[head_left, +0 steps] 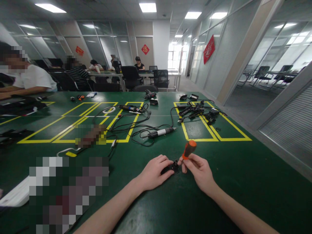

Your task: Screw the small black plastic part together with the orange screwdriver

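Observation:
My right hand (201, 170) is closed round an orange-and-black screwdriver (189, 149), its handle pointing up and leaning a little to the right. Fingers hide the lower end of the tool. Just left of it, my left hand (156, 172) grips a small black part (175, 166) on the table, thumb on the near side and fingers on the far side. A short dark post rises from that part close to my right fingertips. Whether the screwdriver touches the part cannot be made out.
On the green table (229, 182), a grey-and-black electric screwdriver (161, 132) lies beyond my hands with its tangled cable. Black cabled parts (195, 110) are heaped at the back right. A dark power tool (149, 95) lies farther back. Blurred items cover the left; a person (31, 78) sits there.

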`<state>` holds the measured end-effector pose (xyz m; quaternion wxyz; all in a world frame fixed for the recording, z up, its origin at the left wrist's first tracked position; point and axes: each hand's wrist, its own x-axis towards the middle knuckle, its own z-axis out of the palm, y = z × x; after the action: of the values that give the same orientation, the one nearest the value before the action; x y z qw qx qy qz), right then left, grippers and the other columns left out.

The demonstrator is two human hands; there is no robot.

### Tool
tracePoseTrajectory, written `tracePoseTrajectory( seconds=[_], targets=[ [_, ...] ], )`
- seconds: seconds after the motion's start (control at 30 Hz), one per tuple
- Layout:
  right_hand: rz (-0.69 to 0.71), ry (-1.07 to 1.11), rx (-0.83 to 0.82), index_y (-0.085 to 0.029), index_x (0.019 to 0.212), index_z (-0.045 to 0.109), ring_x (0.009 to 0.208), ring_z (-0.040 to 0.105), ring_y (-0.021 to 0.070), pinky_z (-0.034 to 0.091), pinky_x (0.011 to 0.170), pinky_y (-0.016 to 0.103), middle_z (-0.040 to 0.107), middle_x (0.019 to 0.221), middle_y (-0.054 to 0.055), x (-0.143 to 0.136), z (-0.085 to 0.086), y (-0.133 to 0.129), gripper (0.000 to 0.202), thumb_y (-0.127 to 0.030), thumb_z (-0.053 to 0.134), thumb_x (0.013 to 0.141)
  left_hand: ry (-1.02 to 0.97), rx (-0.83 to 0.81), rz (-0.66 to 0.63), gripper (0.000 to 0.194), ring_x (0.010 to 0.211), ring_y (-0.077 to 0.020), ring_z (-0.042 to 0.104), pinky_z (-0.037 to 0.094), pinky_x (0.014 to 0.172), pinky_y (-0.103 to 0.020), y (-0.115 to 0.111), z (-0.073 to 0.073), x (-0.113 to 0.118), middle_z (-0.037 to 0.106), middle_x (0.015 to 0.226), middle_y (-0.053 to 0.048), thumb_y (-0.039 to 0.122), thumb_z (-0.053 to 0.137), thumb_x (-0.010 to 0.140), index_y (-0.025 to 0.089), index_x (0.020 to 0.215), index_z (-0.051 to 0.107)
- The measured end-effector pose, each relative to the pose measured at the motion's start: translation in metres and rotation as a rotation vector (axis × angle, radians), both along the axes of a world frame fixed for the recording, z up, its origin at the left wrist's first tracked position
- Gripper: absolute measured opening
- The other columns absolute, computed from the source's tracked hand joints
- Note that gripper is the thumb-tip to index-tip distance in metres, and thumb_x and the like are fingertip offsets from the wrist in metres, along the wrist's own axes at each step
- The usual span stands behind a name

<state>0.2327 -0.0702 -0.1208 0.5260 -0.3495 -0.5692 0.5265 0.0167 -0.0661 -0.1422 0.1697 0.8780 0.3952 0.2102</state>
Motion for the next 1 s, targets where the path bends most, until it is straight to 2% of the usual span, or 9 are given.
tracePoseTrajectory(
  seconds=[0.17,0.27,0.33,0.5,0.63,0.73,0.9,1.0],
  targets=[
    [0.026,0.028,-0.001,-0.02,0.094,0.071,0.061,0.062,0.0138,0.054,0.061,0.029,0.075,0.081,0.005,0.0002,0.0003,-0.0022,0.025,-0.041,0.08,0.084,0.0,-0.001,0.002,0.022,0.096,-0.0205,0.059,0.049,0.081,-0.032,-0.0001,0.0002,0.0001,0.065,0.106,-0.006,0.036,0.056,0.101,0.021,0.115,0.065],
    [-0.017,-0.041,0.001,-0.019,0.084,0.071,0.06,0.061,0.0141,0.054,0.062,0.029,0.073,0.077,0.004,0.0004,0.002,-0.0028,0.025,-0.04,0.084,0.08,-0.002,-0.003,0.004,0.022,0.096,-0.0204,0.059,0.049,0.081,-0.032,-0.0003,0.0008,0.0003,0.065,0.107,-0.006,0.036,0.056,0.101,0.021,0.115,0.065],
    [-0.016,-0.064,0.018,-0.018,0.079,0.072,0.06,0.061,0.0142,0.054,0.062,0.029,0.07,0.075,0.004,0.0007,0.0031,-0.0025,0.026,-0.042,0.083,0.08,-0.004,-0.005,0.002,0.022,0.096,-0.0204,0.059,0.05,0.081,-0.032,-0.0004,0.0013,0.0004,0.065,0.107,-0.006,0.036,0.056,0.101,0.021,0.115,0.065],
    [0.017,-0.048,0.037,-0.019,0.08,0.072,0.059,0.06,0.0139,0.053,0.06,0.029,0.066,0.073,0.003,0.0009,0.0031,-0.0008,0.027,-0.044,0.074,0.089,-0.01,-0.005,0.0,0.021,0.096,-0.0201,0.059,0.05,0.081,-0.032,-0.0003,0.0015,0.0,0.065,0.105,-0.006,0.036,0.056,0.101,0.021,0.113,0.066],
    [-0.024,-0.031,0.009,-0.019,0.087,0.07,0.059,0.062,0.0153,0.056,0.062,0.031,0.07,0.075,0.004,0.0,0.0019,-0.0008,0.029,-0.046,0.08,0.083,-0.021,0.004,-0.002,0.022,0.096,-0.02,0.059,0.05,0.08,-0.032,0.0001,0.0002,-0.0004,0.065,0.105,-0.006,0.037,0.056,0.101,0.021,0.113,0.066],
    [-0.054,-0.055,0.006,-0.019,0.083,0.069,0.06,0.062,0.0152,0.056,0.062,0.03,0.07,0.073,0.003,-0.0005,0.002,-0.001,0.029,-0.044,0.084,0.079,-0.02,0.008,-0.002,0.022,0.096,-0.0202,0.059,0.049,0.081,-0.032,0.0001,-0.0001,-0.0004,0.065,0.106,-0.007,0.037,0.056,0.101,0.021,0.114,0.066],
    [-0.019,-0.042,-0.002,-0.019,0.083,0.07,0.061,0.063,0.0152,0.057,0.063,0.031,0.072,0.073,0.005,0.0001,0.0017,-0.0001,0.028,-0.045,0.077,0.086,-0.005,0.0,0.002,0.021,0.095,-0.0201,0.058,0.049,0.081,-0.032,-0.0001,0.0003,-0.0001,0.064,0.105,-0.006,0.036,0.056,0.102,0.021,0.112,0.066],
    [-0.012,-0.018,-0.004,-0.019,0.086,0.072,0.062,0.064,0.016,0.058,0.065,0.033,0.074,0.075,0.006,0.0005,0.0012,0.0,0.029,-0.048,0.076,0.086,-0.003,0.003,-0.002,0.022,0.095,-0.0203,0.058,0.049,0.08,-0.032,0.0001,-0.0001,0.0,0.064,0.104,-0.006,0.037,0.056,0.101,0.022,0.113,0.066]
  ],
)
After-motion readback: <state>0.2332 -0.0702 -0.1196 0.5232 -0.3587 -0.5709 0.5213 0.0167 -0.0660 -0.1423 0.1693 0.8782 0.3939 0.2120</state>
